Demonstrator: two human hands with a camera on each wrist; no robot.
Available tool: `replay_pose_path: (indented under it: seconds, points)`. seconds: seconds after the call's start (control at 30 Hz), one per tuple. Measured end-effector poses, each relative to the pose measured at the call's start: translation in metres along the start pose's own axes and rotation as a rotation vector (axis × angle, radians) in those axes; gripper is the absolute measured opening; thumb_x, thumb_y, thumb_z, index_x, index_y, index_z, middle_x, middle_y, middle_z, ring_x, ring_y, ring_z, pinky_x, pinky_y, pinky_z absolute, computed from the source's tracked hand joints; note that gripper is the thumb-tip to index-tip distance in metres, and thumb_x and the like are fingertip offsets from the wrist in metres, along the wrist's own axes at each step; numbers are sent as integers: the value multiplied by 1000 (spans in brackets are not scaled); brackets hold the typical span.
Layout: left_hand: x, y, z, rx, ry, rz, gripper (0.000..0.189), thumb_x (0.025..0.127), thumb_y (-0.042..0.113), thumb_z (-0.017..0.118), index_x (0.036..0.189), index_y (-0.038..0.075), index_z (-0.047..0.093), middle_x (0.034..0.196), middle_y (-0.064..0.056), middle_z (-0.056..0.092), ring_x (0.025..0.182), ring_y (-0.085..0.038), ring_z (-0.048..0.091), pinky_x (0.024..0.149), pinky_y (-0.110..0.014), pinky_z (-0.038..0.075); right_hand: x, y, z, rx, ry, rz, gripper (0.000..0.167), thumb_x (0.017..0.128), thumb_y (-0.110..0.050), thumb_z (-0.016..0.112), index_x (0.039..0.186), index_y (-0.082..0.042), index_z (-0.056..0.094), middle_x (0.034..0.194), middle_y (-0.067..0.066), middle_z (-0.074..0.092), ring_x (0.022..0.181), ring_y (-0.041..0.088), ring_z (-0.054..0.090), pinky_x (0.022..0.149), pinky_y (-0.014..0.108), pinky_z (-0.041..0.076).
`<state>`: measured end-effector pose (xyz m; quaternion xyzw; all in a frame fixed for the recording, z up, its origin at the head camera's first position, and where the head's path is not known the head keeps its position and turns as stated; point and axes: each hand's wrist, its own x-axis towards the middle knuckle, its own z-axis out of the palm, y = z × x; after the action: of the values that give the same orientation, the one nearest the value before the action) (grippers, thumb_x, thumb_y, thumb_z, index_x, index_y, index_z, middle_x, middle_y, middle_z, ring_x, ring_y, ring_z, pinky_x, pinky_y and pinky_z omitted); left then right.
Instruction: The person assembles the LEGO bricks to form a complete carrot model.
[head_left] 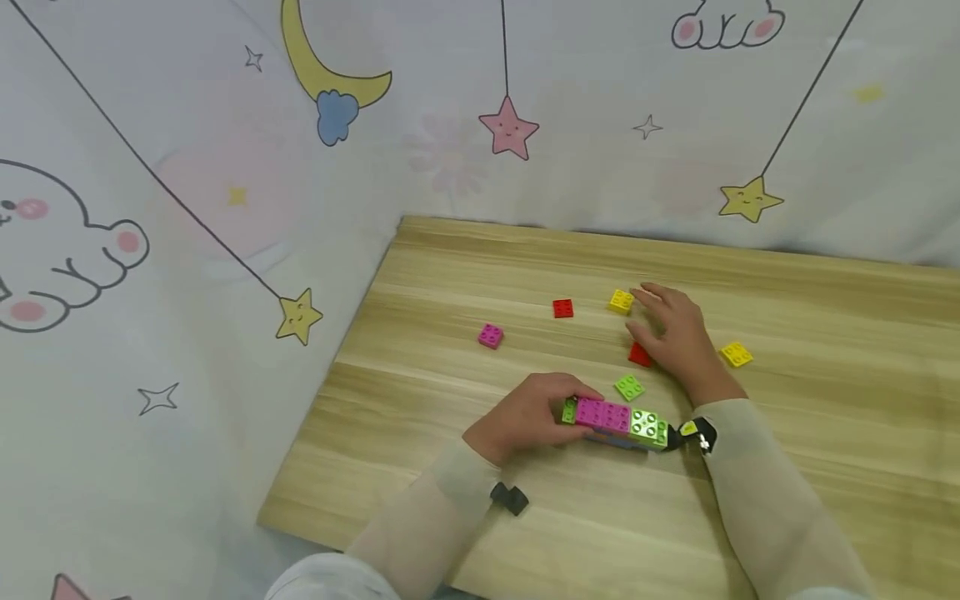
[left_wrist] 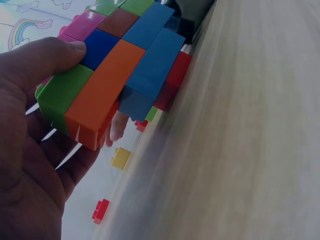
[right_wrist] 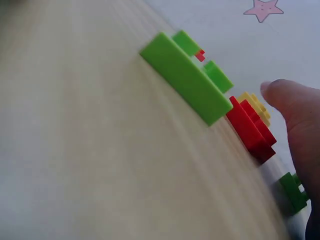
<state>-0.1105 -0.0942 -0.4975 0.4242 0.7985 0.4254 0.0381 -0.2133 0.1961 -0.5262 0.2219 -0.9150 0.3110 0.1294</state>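
Observation:
My left hand [head_left: 531, 415] grips the left end of a wall of stacked toy building bricks [head_left: 603, 415], which stands upright with pink and green studs on top. In the left wrist view, the thumb lies against the wall's side, where orange, blue, green, brown and red bricks [left_wrist: 105, 70] show. Fingers apart and loosely bent, my right hand [head_left: 678, 337] reaches over the table. Its fingertips are right beside a yellow brick [head_left: 620, 302], and its thumb side partly covers a red brick [head_left: 639, 355]. A light green brick [head_left: 629, 387] lies between the wall and the right hand.
Loose on the wooden table [head_left: 420, 400] are another red brick [head_left: 563, 308], a pink brick [head_left: 491, 336] and, right of the right wrist, a second yellow brick [head_left: 737, 354]. The right wrist view also shows a dark green brick [right_wrist: 293, 192]. A printed cloth backdrop [head_left: 570, 175] borders the table.

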Motion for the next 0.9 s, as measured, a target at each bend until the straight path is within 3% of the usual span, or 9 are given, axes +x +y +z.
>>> replay_pose_path:
  seconds: [0.2, 0.3, 0.47, 0.6, 0.73, 0.8, 0.9]
  points:
    - [2, 5, 4, -6, -30, 6, 40, 89, 26, 84, 126, 16, 71, 119, 11, 71, 109, 9, 57, 98, -13, 47, 5, 1, -6, -136, -128, -7, 51, 100, -34, 67, 147, -17, 59, 151, 15, 53, 141, 42, 41, 106, 73, 24]
    - [3, 6, 5, -9, -26, 13, 40, 89, 25, 85, 126, 16, 71, 119, 11, 70, 108, 9, 58, 96, -14, 47, 4, -1, -8, -164, -129, 19, 42, 99, -35, 70, 138, -17, 67, 140, 14, 62, 135, 38, 48, 106, 71, 23]
    - [2, 5, 6, -70, -16, 21, 39, 88, 22, 85, 124, 16, 71, 119, 10, 71, 108, 6, 60, 96, -16, 49, -3, -5, -8, -94, -40, 60, 27, 94, -22, 78, 119, -12, 76, 121, 15, 71, 121, 38, 57, 105, 68, 24]
    - [1, 2, 7, -110, -5, 23, 39, 87, 18, 86, 123, 15, 72, 119, 9, 71, 109, 3, 62, 97, -19, 51, -14, -16, -10, 55, 107, 81, 23, 92, -14, 79, 115, -9, 77, 116, 14, 74, 116, 36, 62, 105, 61, 30]
    - [1, 1, 6, -92, -1, 14, 38, 88, 20, 85, 124, 15, 72, 119, 8, 71, 107, 2, 62, 95, -19, 51, -33, -36, -19, 206, 251, 115, 30, 90, -10, 81, 120, -10, 77, 119, 10, 75, 116, 19, 64, 108, 36, 40]
    - [2, 0, 5, -75, 1, 7, 38, 89, 22, 84, 124, 15, 72, 119, 9, 71, 106, 2, 62, 93, -18, 51, -44, -48, -25, 248, 274, 107, 35, 87, -5, 82, 122, -9, 76, 119, 9, 75, 114, 7, 63, 106, 23, 42]
    - [2, 0, 3, -58, 6, -1, 37, 89, 22, 84, 124, 16, 72, 118, 9, 72, 104, 1, 62, 91, -18, 51, -61, -67, -36, 284, 268, 21, 42, 79, 4, 85, 119, -5, 76, 114, 11, 75, 112, -6, 60, 103, 13, 42]
